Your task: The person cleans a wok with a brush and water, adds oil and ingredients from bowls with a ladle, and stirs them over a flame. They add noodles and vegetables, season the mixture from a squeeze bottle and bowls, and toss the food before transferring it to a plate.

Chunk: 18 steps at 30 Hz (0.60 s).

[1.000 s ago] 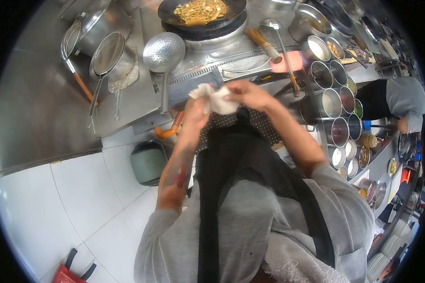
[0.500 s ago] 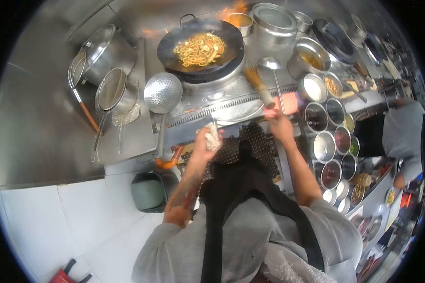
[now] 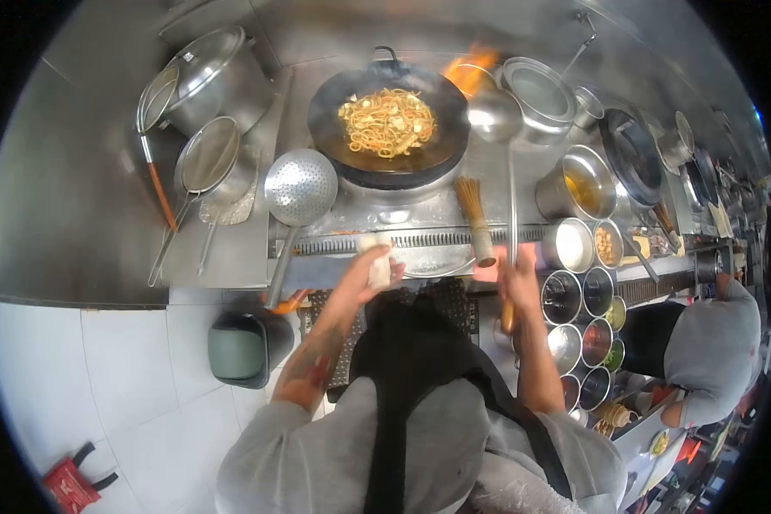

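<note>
A folded white cloth (image 3: 379,267) is gripped in my left hand (image 3: 364,278), at the front edge of the stove below the wok. My right hand (image 3: 519,291) is closed round the handle of a long metal ladle (image 3: 494,116), whose bowl is raised to the right of the wok. Noodles (image 3: 390,122) lie in the dark wok (image 3: 325,128) on the burner. A bamboo brush (image 3: 476,218) rests between the wok and the ladle handle. Under my right hand's fingers, partly hidden, is a pink cloth (image 3: 487,267).
Flames (image 3: 471,73) rise behind the ladle. A perforated skimmer (image 3: 301,188), strainers (image 3: 211,156) and a large pot (image 3: 218,81) stand left. A pot of yellow liquid (image 3: 577,184) and several seasoning containers (image 3: 564,295) are right. A co-worker (image 3: 713,351) stands far right.
My right hand has taken hold of the ladle and lifted it, so its bowl is now higher. The view has shifted, and the left hand still holds the white cloth.
</note>
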Each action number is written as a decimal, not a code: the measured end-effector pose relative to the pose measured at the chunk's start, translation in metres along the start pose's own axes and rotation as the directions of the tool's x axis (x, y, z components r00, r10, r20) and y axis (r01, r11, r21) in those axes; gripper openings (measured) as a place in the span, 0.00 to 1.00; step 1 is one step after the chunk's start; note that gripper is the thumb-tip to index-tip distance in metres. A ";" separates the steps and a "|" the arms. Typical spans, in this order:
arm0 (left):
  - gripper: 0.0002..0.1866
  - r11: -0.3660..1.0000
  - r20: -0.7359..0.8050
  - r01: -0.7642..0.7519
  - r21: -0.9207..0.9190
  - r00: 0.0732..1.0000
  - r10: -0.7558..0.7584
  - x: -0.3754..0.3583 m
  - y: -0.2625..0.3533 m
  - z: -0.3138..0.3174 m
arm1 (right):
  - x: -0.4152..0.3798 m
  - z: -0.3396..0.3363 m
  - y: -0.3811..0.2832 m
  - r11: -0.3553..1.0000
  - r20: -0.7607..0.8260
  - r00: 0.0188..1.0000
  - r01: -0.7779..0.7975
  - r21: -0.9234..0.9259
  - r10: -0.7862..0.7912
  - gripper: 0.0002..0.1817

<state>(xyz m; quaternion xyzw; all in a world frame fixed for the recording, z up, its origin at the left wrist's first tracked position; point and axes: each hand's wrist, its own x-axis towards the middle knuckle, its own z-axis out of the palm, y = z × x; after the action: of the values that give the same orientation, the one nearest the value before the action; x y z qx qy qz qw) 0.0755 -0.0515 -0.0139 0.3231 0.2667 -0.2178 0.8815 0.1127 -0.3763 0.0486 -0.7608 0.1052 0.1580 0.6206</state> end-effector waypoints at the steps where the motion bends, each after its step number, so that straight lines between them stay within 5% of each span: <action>1: 0.18 0.996 0.013 -0.020 -0.092 1.000 0.021 0.019 0.005 -0.002 | 0.024 0.006 -0.011 0.985 -0.036 0.992 0.119 -0.127 -0.125 0.10; 2: 0.18 0.982 0.025 -0.042 -0.182 0.999 0.047 0.037 0.014 -0.001 | 0.053 0.013 -0.025 0.938 -0.054 0.965 0.233 -0.255 -0.255 0.14; 4: 0.19 0.971 0.032 -0.104 -0.215 0.993 0.113 0.063 0.038 0.007 | 0.096 0.031 -0.077 0.874 -0.026 0.963 0.231 -0.427 -0.268 0.27; 7: 0.19 0.994 -0.013 -0.085 -0.072 0.996 0.085 0.084 0.078 0.022 | 0.224 0.055 -0.067 0.438 0.124 0.775 0.473 -0.765 -0.619 0.26; 9: 0.18 0.969 0.010 0.025 -0.244 1.000 -0.023 0.090 0.099 0.037 | 0.236 0.102 -0.116 0.532 0.190 0.875 0.430 -0.729 -0.446 0.23; 11: 0.18 0.959 -0.028 0.022 -0.282 0.999 -0.032 0.115 0.108 0.045 | 0.244 0.145 -0.148 0.667 0.207 0.975 0.205 -0.717 -0.078 0.21; 12: 0.17 0.947 -0.068 0.007 -0.321 0.997 -0.031 0.127 0.112 0.045 | 0.237 0.154 -0.146 0.670 0.203 0.977 0.197 -0.716 -0.070 0.21; 14: 0.17 0.962 -0.094 0.035 -0.271 0.994 -0.063 0.160 0.119 0.034 | 0.212 0.162 -0.137 0.151 0.444 0.810 0.529 -0.835 -0.384 0.23; 18: 0.18 0.988 -0.129 0.041 -0.152 0.990 -0.060 0.171 0.121 0.045 | 0.112 0.102 -0.150 -0.125 0.398 0.865 0.378 -0.917 -0.304 0.27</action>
<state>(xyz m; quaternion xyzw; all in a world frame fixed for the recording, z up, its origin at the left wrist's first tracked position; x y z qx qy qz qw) 0.2881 -0.0338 -0.0345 0.2634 0.3485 -0.1975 0.8776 0.2589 -0.2418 0.1256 -0.9629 -0.2542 0.0382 -0.0820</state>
